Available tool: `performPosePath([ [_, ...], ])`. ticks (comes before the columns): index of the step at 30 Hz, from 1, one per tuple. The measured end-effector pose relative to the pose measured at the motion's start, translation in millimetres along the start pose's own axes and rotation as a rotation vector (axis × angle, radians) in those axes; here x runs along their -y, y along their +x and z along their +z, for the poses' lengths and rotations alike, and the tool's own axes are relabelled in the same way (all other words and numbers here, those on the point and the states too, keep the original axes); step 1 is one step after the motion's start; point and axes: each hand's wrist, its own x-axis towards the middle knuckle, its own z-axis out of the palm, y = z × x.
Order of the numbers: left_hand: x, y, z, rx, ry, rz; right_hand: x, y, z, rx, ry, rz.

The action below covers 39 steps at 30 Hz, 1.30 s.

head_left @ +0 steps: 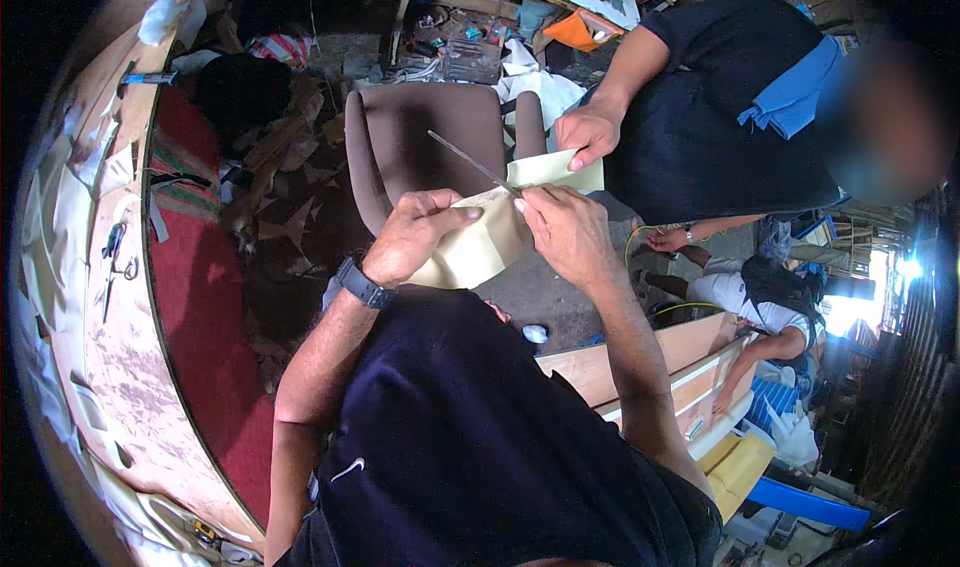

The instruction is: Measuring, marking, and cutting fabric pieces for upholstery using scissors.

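Note:
A pale cream sheet [470, 257], like vinyl or cloth, hangs in front of me. My left hand [412, 229] is closed on its left side, thumb on top. My right hand [568, 229] is closed at the sheet's right edge, on a long thin metal blade [462, 155] that slants up and to the left. The blade's grip is hidden in my fingers, so its exact kind does not show. Just beyond, a co-worker's hand [590, 132] pinches a cream piece [560, 171] that meets the blade near my right fingertips.
A brown upholstered chair [430, 127] stands right behind the sheet. On the left, a pale workbench [130, 367] bears scissors [128, 267] and a blue-handled tool [150, 78], beside a red panel [200, 297]. Another person [785, 302] leans over long boards [670, 352] at the right.

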Motion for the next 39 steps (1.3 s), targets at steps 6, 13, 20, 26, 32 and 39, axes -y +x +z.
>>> performPosePath([
  [6,-1,-9,-17,-0.045,0.052,-0.046,0,-20,-14,0.129,0.07,0.104],
  [13,2,-8,-22,0.006,0.001,-0.045,6,-2,3,0.012,0.121,0.09],
  [20,-3,-10,-24,0.006,-0.006,-0.038,8,-1,11,0.017,0.105,0.082],
  [26,-19,-20,-33,0.018,0.039,-0.089,10,-12,8,0.079,0.099,0.116],
  [32,-2,-23,-52,0.052,0.088,-0.059,18,-13,4,0.01,0.118,0.124],
  [39,-7,-22,-52,0.055,0.103,-0.076,26,-1,10,-0.017,0.166,0.132],
])
